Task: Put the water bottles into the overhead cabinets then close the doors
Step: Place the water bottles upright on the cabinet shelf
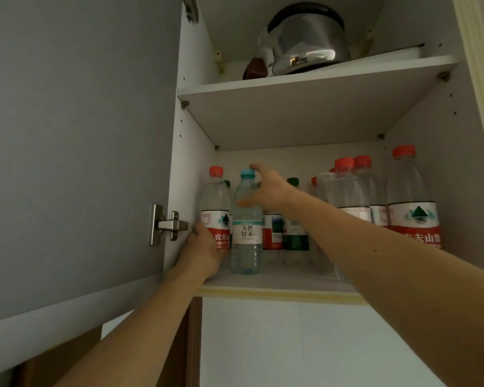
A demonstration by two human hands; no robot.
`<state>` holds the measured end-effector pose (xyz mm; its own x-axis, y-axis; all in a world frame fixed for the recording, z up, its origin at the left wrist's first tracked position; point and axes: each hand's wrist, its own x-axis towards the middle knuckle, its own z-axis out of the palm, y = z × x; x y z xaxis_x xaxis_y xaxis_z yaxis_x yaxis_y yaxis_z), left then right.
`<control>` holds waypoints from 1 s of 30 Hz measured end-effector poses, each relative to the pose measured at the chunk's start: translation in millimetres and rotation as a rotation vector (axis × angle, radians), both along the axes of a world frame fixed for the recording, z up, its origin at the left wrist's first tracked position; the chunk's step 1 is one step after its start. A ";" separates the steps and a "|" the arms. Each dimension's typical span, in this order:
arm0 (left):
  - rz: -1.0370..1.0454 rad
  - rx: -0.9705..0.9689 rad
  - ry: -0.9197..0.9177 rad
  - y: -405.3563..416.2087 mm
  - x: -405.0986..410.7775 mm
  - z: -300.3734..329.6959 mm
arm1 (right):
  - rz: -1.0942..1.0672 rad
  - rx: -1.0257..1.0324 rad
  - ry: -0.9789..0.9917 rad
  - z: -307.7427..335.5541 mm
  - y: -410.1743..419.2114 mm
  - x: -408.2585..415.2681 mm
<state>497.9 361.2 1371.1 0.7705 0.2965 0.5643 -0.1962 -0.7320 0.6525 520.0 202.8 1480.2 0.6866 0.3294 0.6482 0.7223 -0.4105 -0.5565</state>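
The overhead cabinet stands open, and several water bottles stand on its lower shelf [277, 282]. At the front left stands a red-capped bottle [216, 196] with a red label; my left hand [204, 251] grips its lower part. Right beside it stands a blue-capped bottle [247, 236] with a white label. My right hand [266, 188] holds that bottle at its shoulder, one finger over the cap. More red-capped bottles [414, 196] and green-labelled ones [295, 233] fill the back and right of the shelf.
The grey cabinet door [76, 152] hangs open on the left, its hinge [166, 224] near my left hand. A steel kettle [305, 40] sits on the upper shelf [305, 88]. White wall lies below the cabinet.
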 end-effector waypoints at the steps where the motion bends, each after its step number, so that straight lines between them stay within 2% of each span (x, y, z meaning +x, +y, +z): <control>1: 0.030 0.019 0.005 -0.4 -1.6 -0.9 | 0.017 0.004 0.035 -7.4 -2.0 1.6; 5: 0.143 0.111 -0.017 -3.1 -6.5 -4.7 | 0.009 -0.116 0.130 -36.8 -3.1 14.9; 12: 0.210 0.149 -0.067 -2.4 -9.6 -9.8 | 0.002 -0.096 0.272 -38.9 -1.6 27.4; 18: 0.237 0.090 -0.074 -1.1 -6.8 -9.7 | -0.048 -0.145 0.271 -35.6 10.7 38.0; 24: 0.271 0.064 -0.079 0.2 -2.0 -6.1 | -0.009 -0.126 0.308 -34.9 15.0 50.0; 30: 0.283 0.115 -0.103 0.5 -1.4 -5.4 | 0.017 -0.125 0.309 -37.6 14.7 54.4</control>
<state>496.5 361.7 1365.7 0.6034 0.4202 0.6777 -0.0355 -0.8349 0.5493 574.3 217.5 1442.6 0.8378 0.4065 0.3644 0.5350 -0.4785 -0.6963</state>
